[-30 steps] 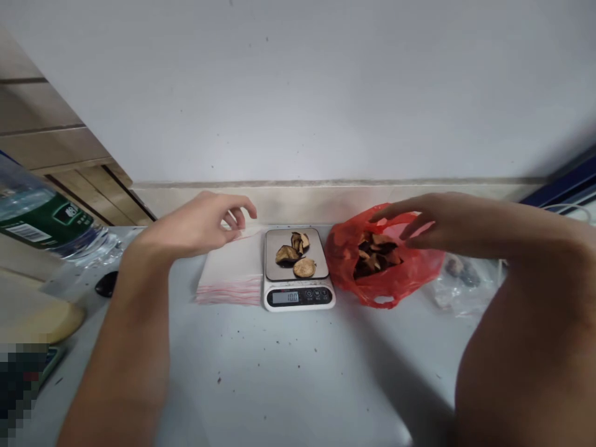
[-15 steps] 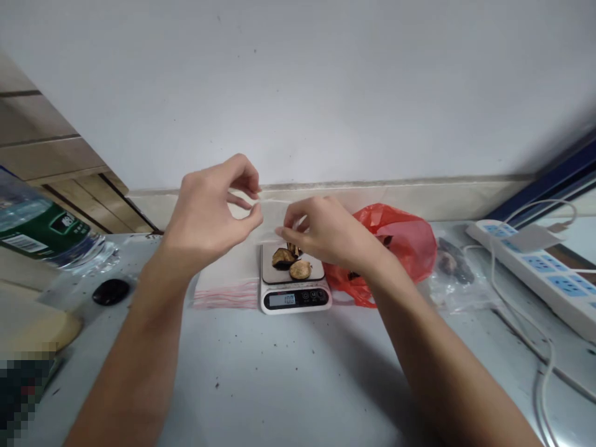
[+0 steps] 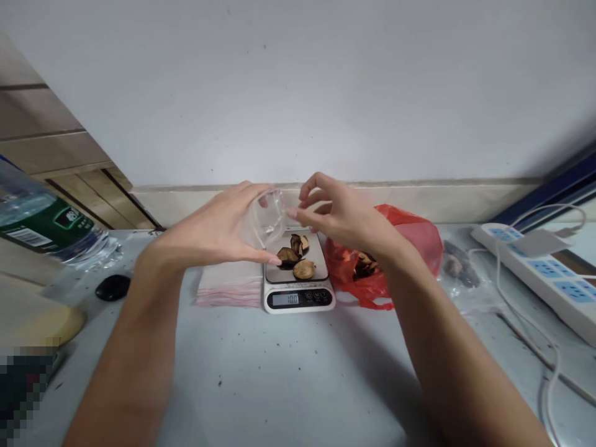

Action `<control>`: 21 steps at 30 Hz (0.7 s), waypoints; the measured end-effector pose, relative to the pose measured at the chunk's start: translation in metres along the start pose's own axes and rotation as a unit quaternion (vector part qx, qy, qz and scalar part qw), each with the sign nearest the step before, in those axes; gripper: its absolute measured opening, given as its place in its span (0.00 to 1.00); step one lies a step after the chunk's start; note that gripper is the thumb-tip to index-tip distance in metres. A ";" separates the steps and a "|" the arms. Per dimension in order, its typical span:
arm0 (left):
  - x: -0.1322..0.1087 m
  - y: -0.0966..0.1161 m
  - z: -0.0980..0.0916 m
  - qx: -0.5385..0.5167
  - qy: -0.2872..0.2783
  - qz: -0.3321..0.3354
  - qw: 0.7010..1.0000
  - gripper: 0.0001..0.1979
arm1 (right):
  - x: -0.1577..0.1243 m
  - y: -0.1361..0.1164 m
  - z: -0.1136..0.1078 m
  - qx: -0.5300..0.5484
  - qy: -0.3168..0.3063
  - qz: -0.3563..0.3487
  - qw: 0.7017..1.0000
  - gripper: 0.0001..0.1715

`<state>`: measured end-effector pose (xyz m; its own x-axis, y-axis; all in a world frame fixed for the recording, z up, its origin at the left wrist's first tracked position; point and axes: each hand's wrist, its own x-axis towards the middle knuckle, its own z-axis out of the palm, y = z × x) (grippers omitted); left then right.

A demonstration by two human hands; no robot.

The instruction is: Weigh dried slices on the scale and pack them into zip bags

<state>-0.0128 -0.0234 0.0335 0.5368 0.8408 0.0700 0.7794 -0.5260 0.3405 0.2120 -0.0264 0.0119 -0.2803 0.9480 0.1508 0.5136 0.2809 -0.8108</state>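
Note:
My left hand (image 3: pixel 218 230) and my right hand (image 3: pixel 342 214) both pinch a small clear plastic bag (image 3: pixel 266 217), held open in the air just above and left of a white kitchen scale (image 3: pixel 298 292). The scale's metal plate carries a few dried brown slices (image 3: pixel 295 254) and its display reads 10.0. A stack of flat clear bags with red strips (image 3: pixel 230 284) lies left of the scale, under my left hand. A red plastic bag (image 3: pixel 395 254) holding more dried slices sits right of the scale, partly behind my right wrist.
A plastic water bottle (image 3: pixel 41 217) with a green label lies at far left, beside a black oval object (image 3: pixel 112 287). A white power strip (image 3: pixel 535 267) with cables runs along the right. A clear bag with dark pieces (image 3: pixel 459 273) lies beside the red bag. The wall rises close behind.
My right hand left the red bag and came to the left one. A clear bag has been lifted off the stack, and both hands now spread its mouth above the scale.

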 end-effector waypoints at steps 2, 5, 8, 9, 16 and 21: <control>-0.001 -0.008 -0.002 0.013 -0.021 -0.025 0.999 0.47 | 0.000 0.005 -0.004 -0.111 -0.064 0.058 0.990 0.34; -0.002 -0.017 0.000 0.028 -0.076 -0.051 0.995 0.40 | 0.000 0.008 0.000 -0.213 -0.191 0.104 0.953 0.49; -0.001 -0.019 0.003 0.025 -0.125 -0.067 0.990 0.34 | 0.002 0.010 0.011 -0.234 -0.214 0.056 0.947 0.44; 0.000 -0.019 0.004 0.020 -0.133 -0.069 0.989 0.33 | 0.003 0.010 0.014 -0.239 -0.206 0.033 0.948 0.38; 0.003 -0.010 0.010 -0.005 -0.157 -0.082 0.984 0.32 | 0.007 0.017 0.017 -0.237 -0.157 0.005 0.959 0.16; 0.007 -0.006 0.014 -0.011 -0.177 -0.086 0.980 0.36 | 0.008 0.017 0.007 -0.194 -0.157 0.049 0.967 0.13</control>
<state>-0.0093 -0.0160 0.0184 0.4804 0.8169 -0.3192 0.8627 -0.3745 0.3399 0.2128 -0.0151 -0.0042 -0.4158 0.8979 -0.1444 0.7985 0.2845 -0.5306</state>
